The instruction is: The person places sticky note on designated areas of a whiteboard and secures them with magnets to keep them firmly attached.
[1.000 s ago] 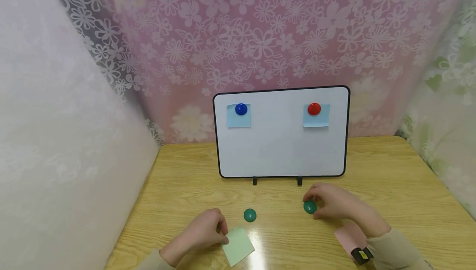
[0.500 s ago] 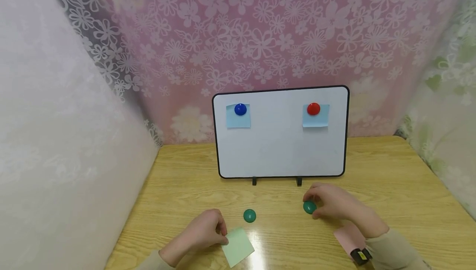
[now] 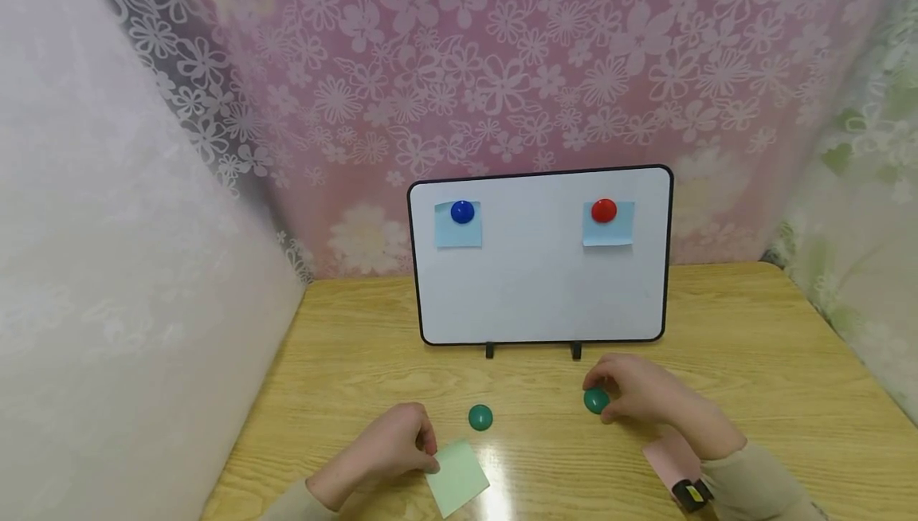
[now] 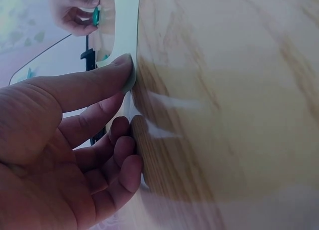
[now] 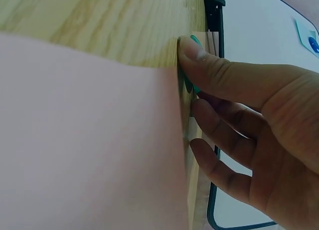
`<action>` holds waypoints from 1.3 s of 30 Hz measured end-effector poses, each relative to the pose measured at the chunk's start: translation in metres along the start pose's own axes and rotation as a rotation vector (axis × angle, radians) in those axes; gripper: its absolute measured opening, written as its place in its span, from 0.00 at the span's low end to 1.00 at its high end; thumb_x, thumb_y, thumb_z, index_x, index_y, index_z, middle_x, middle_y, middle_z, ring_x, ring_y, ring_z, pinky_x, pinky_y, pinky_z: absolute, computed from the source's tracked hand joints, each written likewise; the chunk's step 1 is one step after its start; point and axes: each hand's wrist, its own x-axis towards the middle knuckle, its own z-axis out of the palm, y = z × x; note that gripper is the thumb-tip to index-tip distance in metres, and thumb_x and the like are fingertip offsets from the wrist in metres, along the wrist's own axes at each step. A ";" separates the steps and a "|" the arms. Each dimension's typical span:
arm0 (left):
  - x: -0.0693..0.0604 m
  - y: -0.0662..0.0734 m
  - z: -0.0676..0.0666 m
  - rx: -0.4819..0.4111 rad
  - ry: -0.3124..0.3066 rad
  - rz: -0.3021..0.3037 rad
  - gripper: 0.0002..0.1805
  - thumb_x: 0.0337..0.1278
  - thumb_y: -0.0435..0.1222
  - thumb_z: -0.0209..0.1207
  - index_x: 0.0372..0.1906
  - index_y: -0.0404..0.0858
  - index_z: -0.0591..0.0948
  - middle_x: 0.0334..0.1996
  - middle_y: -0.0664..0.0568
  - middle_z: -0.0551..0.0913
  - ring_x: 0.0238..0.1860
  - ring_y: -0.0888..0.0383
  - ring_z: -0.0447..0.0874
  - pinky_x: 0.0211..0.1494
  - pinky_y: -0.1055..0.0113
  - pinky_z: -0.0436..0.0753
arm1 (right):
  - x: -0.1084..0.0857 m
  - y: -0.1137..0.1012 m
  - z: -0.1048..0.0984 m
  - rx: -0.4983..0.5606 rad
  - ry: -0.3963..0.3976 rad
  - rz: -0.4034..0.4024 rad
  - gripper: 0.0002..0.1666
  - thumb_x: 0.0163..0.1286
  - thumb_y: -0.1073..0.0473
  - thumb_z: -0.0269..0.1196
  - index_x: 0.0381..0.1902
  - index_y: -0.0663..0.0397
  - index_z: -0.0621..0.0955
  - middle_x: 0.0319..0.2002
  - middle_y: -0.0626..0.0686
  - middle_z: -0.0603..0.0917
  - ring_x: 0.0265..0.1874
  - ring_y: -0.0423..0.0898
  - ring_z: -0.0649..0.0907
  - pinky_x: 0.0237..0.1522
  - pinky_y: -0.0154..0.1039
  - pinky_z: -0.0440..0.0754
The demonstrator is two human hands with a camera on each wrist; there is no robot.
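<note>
My left hand (image 3: 397, 443) pinches a corner of a pale green sticky note (image 3: 460, 479) between thumb and forefinger, close to the tabletop. In the left wrist view the note (image 4: 126, 20) bends up at the pinched edge. My right hand (image 3: 641, 390) holds a round green magnet (image 3: 594, 401) by its sides, low over or on the table. The thumb hides part of that magnet (image 4: 96, 16) in the right wrist view. Between the hands lies a second green magnet (image 3: 480, 417), touched by neither. A pink sticky note (image 3: 672, 457) lies partly under my right forearm.
Behind the hands stands a whiteboard (image 3: 541, 290) on two black feet (image 3: 576, 351). A blue magnet (image 3: 462, 212) and a red magnet (image 3: 604, 210) each hold a light blue note on it. Patterned cloth surrounds the wooden table (image 3: 358, 322).
Both hands keep their places and their holds. The whole head view shifts only slightly.
</note>
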 end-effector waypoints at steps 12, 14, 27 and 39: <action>0.005 0.000 -0.003 -0.010 -0.043 -0.002 0.14 0.47 0.33 0.82 0.23 0.47 0.86 0.29 0.64 0.78 0.29 0.68 0.73 0.33 0.70 0.78 | -0.001 -0.001 0.001 -0.001 0.006 0.011 0.25 0.54 0.56 0.86 0.48 0.46 0.89 0.43 0.39 0.83 0.42 0.41 0.84 0.47 0.45 0.85; 0.006 -0.001 -0.003 -0.008 -0.048 -0.005 0.14 0.47 0.33 0.82 0.23 0.47 0.86 0.29 0.64 0.78 0.29 0.68 0.73 0.33 0.70 0.78 | -0.001 -0.002 0.001 0.000 0.007 0.016 0.25 0.53 0.56 0.86 0.48 0.45 0.89 0.43 0.39 0.83 0.41 0.40 0.83 0.47 0.45 0.85; 0.010 -0.003 -0.004 0.005 -0.078 -0.004 0.14 0.47 0.33 0.81 0.21 0.49 0.86 0.28 0.65 0.79 0.30 0.68 0.74 0.35 0.70 0.78 | -0.002 0.001 0.000 0.008 0.000 0.004 0.25 0.54 0.55 0.86 0.49 0.46 0.89 0.42 0.39 0.82 0.41 0.41 0.84 0.46 0.43 0.85; 0.008 -0.003 -0.012 -0.054 -0.126 0.008 0.12 0.54 0.32 0.77 0.25 0.47 0.84 0.25 0.63 0.79 0.28 0.67 0.73 0.34 0.69 0.76 | -0.004 0.000 -0.001 -0.053 -0.003 -0.097 0.22 0.58 0.53 0.84 0.49 0.45 0.88 0.44 0.39 0.82 0.42 0.39 0.83 0.46 0.43 0.86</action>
